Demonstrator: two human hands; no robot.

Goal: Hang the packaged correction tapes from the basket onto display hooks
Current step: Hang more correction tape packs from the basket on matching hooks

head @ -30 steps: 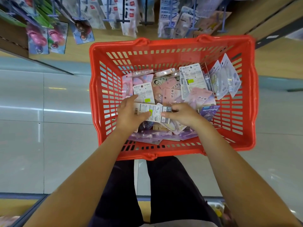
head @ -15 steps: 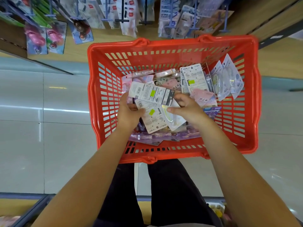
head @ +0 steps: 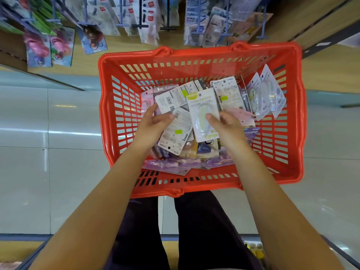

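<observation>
Red basket (head: pixel 296 114) on pale glossy tiles (head: pixel 48 182); each hand grasping correction-tape packs; wooden shelving (head: pixel 331 65) behind

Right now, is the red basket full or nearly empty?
Partly full. Packaged correction tapes lie piled over the red basket floor, well below its rim; the slotted walls show above them.

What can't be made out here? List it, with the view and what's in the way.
All in the head view:
- Print on the packs held by the left hand and right hand: too small and blurred.
- Packs at the bottom of the red basket: buried under others.
- Display hooks: cut off by the top edge; free space unclear.
</observation>
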